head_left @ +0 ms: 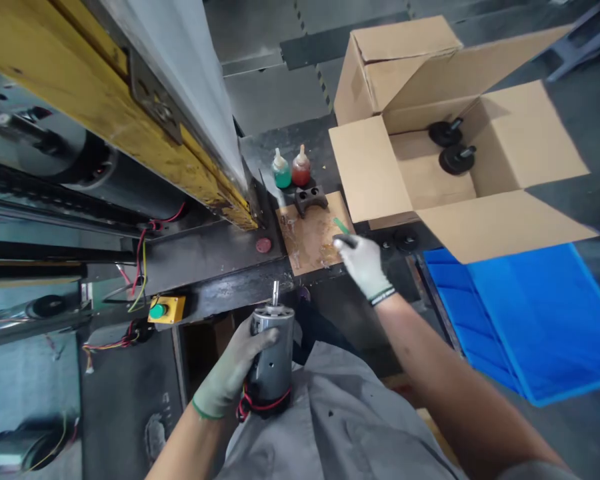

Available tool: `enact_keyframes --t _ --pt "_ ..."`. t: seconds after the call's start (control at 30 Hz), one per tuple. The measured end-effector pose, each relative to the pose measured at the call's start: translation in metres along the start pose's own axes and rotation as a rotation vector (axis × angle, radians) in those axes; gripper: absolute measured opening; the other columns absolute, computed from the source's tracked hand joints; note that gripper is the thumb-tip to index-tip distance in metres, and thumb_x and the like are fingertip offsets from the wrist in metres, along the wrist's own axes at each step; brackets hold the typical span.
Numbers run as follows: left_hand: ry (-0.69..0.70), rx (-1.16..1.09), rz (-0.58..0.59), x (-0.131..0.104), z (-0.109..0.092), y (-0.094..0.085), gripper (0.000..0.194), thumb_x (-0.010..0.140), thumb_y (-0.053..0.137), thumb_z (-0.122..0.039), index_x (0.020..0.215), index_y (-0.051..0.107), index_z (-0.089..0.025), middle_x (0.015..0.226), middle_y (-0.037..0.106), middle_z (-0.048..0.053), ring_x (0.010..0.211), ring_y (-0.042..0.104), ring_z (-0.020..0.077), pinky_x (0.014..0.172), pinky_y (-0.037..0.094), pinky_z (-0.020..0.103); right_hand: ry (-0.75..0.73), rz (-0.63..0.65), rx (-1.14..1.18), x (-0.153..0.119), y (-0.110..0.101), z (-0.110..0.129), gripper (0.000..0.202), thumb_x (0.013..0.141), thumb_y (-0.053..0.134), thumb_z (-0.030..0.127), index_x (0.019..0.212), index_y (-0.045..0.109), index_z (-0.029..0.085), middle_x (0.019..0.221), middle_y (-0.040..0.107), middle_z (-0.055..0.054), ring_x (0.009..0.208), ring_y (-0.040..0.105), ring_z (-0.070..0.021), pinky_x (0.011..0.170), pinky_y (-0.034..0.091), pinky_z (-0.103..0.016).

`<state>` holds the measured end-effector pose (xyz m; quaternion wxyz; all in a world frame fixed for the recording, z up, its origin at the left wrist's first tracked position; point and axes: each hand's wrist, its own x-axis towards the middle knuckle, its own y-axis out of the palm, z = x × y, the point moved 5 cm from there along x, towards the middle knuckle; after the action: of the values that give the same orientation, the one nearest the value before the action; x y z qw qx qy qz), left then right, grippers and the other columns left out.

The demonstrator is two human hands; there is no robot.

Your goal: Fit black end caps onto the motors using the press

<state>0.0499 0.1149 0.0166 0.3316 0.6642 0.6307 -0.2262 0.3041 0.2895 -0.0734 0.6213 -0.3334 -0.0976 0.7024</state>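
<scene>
My gloved left hand [247,357] is wrapped round a grey electric motor [274,357], upright against my apron with its shaft pointing up. Red wire loops round the motor's dark base. My gloved right hand [364,263] grips a small tool [341,227] with a dark handle and a flat green tip. That tip is over the right part of a brown board [305,243] smeared with something shiny. At the board's far edge sits a dark curved block [311,198] with two holes. Two squeeze bottles stand behind it, one green [281,170], one red [301,168].
An open cardboard box [415,180] at the right holds two black round parts with shafts [457,159]. Blue plastic bins [545,320] are below it. A yellow machine frame [130,100] rises at the left, near a green push button [159,311] and loose wires.
</scene>
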Motion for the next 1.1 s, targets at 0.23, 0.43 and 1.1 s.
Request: enact_keyframes --t 0.23,0.43,1.1 --pt "-0.069 0.05 -0.104 -0.002 0.019 -0.014 0.057 0.089 0.077 -0.048 0.137 0.069 -0.019 0.132 0.077 0.008 0.123 0.067 0.0317 0.104 0.051 0.034 0.127 -0.016 -0.63 0.099 -0.002 -0.063 0.037 0.095 0.069 0.044 0.104 0.081 0.009 0.108 0.079 -0.023 0.104 0.076 -0.0304 0.088 0.053 -0.032" --pt "-0.149 0.012 -0.136 -0.006 0.044 -0.025 0.058 0.091 0.075 -0.049 0.14 0.067 -0.019 0.133 0.076 0.009 0.123 0.068 0.0317 0.104 0.052 0.035 0.106 0.062 -0.626 0.115 -0.002 -0.052 0.028 0.095 0.068 0.033 0.098 0.082 0.009 0.107 0.08 -0.023 0.114 0.073 -0.0344 0.094 0.053 -0.034" --pt "-0.188 0.015 -0.125 0.014 0.045 -0.021 0.06 0.085 0.08 -0.053 0.13 0.071 -0.016 0.122 0.079 0.01 0.113 0.07 0.031 0.098 0.052 0.034 -0.026 0.092 -0.452 0.047 0.01 -0.056 0.014 0.09 0.071 0.028 0.08 0.073 0.018 0.078 0.077 -0.006 0.075 0.068 -0.0179 0.068 0.039 -0.028"
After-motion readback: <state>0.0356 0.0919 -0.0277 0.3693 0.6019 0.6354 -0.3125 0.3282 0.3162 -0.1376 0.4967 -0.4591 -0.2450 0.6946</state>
